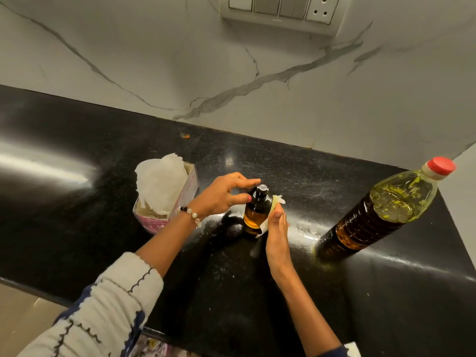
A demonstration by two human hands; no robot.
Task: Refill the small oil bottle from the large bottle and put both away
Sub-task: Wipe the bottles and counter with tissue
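The small oil bottle stands upright mid-counter, amber oil inside, black pump top on it. My left hand pinches the black top between thumb and fingers. My right hand presses a white tissue against the bottle's right side, fingers wrapped around it. The large bottle of yellow-brown oil stands upright to the right, red cap closed, apart from both hands.
A pink tissue box with white tissue sticking up sits left of the small bottle. The black counter meets a marble wall behind, with a switch panel above. The counter's front edge runs at lower left.
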